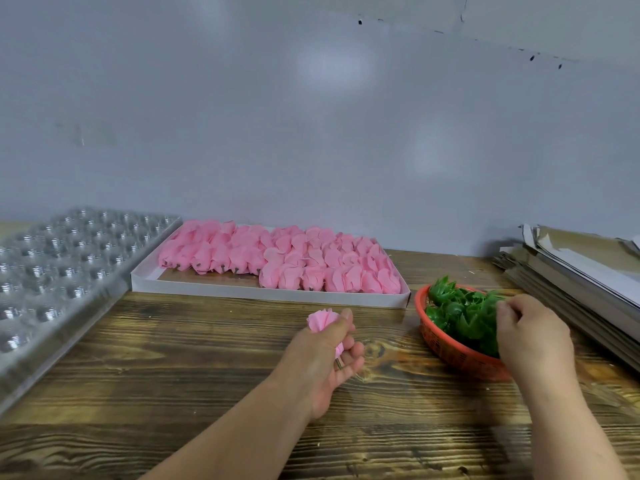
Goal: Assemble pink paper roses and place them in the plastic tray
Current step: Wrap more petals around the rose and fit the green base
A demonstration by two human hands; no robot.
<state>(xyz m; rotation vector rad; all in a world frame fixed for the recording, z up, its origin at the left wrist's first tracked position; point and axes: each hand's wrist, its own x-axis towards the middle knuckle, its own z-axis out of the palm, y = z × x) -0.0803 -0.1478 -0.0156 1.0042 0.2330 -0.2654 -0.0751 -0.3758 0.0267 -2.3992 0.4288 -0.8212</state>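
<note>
— Two hands over the counter (207, 358); what have the fingers got?
— Left hand (332, 355) grips one pink paper rose (321, 320), fingers curled round its base, petals fanning out above the thumb.
— And the right hand (533, 336)?
— Its fingers are bent down into the green leaf pieces (460, 315) in the orange basket (450, 355); whether they pinch one, I cannot tell.
— Where is the plastic tray (62, 271)?
— Well left of the left fingers, clear, its cups bare.
— Beyond the fingers?
— More pink roses (277, 259) packed in a white box (270, 296). Right of the right fingers, stacked cardboard sheets (571, 271).
</note>
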